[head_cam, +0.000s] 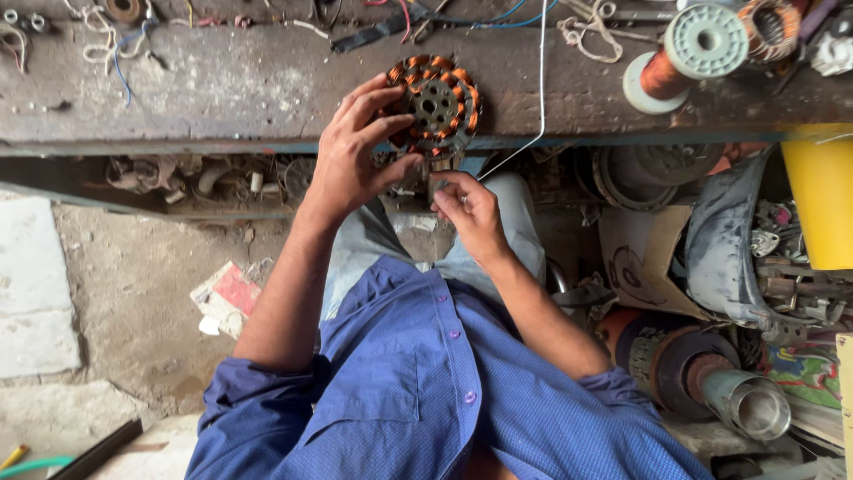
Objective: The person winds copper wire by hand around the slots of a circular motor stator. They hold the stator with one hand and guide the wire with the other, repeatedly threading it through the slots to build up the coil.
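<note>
1. Wearing a blue button-up shirt [426,391] with sleeves rolled, the person sits over pale trousers [373,240]; both forearms reach forward.
2. right hand [471,213] sits low, just under the bench edge; fingers pinched narrow on a small dark part, too small to tell what; thin white wire [540,80] runs up from near it across the bench.
3. left hand [351,164] spread wide, fingertips clamped round the rim of the round metal stator with orange copper windings [435,105]; stator held upright, tilted at the edge of the worn grey workbench [231,84].
4. Handling judgement: stator looks heavy and rigid; steel core safe to grip; windings and thin lead fragile, so hold by outer rim or centre hub, not the coils.
5. Further out: pale green spool of copper wire [689,53] on the bench at right; yellow container [822,200] beside it; scrap motor parts [702,373] on the floor at right.
</note>
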